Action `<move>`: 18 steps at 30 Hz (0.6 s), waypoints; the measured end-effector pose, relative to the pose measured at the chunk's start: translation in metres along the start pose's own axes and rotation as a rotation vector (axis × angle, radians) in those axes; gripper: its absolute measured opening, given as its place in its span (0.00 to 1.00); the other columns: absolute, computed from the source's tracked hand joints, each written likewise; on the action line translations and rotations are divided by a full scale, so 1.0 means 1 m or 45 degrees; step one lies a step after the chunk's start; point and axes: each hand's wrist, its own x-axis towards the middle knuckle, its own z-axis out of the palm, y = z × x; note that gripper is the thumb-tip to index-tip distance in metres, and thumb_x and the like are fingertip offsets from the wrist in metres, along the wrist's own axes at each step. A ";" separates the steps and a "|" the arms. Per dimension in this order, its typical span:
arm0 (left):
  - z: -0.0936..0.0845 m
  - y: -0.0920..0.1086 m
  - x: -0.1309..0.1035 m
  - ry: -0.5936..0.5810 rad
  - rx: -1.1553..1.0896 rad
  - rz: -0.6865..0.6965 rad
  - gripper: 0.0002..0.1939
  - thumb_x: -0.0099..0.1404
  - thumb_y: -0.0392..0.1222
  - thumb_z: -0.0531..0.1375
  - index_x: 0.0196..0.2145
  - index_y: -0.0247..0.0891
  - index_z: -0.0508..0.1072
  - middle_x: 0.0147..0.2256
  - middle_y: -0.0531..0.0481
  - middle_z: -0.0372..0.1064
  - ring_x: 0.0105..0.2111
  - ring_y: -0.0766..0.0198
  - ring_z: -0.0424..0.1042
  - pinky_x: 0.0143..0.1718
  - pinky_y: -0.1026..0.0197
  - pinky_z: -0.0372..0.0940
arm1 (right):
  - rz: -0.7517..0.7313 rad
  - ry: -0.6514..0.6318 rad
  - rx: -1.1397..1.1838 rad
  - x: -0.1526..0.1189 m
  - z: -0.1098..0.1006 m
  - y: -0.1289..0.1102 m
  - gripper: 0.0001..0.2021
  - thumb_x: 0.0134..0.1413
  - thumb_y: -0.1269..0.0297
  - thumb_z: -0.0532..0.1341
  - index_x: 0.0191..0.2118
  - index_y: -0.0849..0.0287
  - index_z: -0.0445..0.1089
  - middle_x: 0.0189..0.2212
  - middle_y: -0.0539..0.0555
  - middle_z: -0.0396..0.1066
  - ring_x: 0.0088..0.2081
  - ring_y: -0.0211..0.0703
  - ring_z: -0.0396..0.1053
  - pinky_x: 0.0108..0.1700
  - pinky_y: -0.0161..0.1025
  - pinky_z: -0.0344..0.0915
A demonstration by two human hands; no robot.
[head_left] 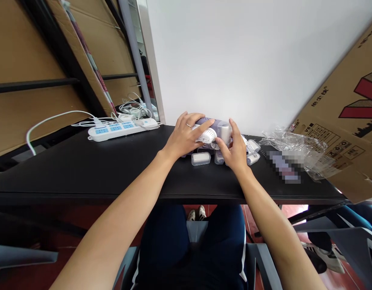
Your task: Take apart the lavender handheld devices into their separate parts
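Observation:
My left hand point(187, 135) curls round a white brush-like piece point(208, 136) with a ribbed or bristled end; its fingers also reach over a purple-and-white container point(218, 125). At the right end of that container, under a clear cover, is my right hand point(236, 149), its thumb close to the white piece's tip and its fingers against the container's side. Just below lies a small clear case point(201, 158) with something white inside. More such cases point(253, 158) lie on the black table beyond my right hand. My fingers hide part of the pile.
A white power strip point(124, 127) with tangled cables sits on the table point(83, 169) at the left. Crumpled clear plastic point(306, 151) and a blurred-out flat item point(284, 167) lie at the right, by a leaning cardboard box point(343, 121). A white panel point(249, 60) stands behind.

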 end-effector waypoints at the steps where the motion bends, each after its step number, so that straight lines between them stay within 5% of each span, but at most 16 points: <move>1: 0.000 0.000 0.001 -0.002 0.003 0.001 0.32 0.69 0.45 0.66 0.69 0.53 0.68 0.66 0.39 0.66 0.67 0.42 0.64 0.74 0.29 0.51 | -0.008 0.013 -0.002 0.000 0.001 -0.001 0.37 0.71 0.42 0.57 0.77 0.51 0.52 0.59 0.64 0.75 0.56 0.63 0.77 0.57 0.59 0.75; 8: -0.001 -0.003 0.001 0.037 0.068 0.062 0.34 0.69 0.44 0.67 0.70 0.51 0.67 0.65 0.38 0.66 0.66 0.43 0.65 0.72 0.32 0.55 | -0.065 0.120 -0.119 -0.001 0.007 -0.003 0.36 0.74 0.39 0.49 0.77 0.53 0.51 0.70 0.67 0.66 0.60 0.65 0.74 0.60 0.61 0.73; 18: -0.004 -0.001 0.002 0.004 0.024 0.031 0.36 0.68 0.42 0.67 0.71 0.55 0.66 0.67 0.41 0.66 0.66 0.43 0.64 0.71 0.32 0.56 | -0.151 0.260 -0.294 -0.001 0.010 -0.001 0.34 0.75 0.41 0.47 0.77 0.54 0.54 0.65 0.66 0.72 0.51 0.58 0.77 0.55 0.55 0.74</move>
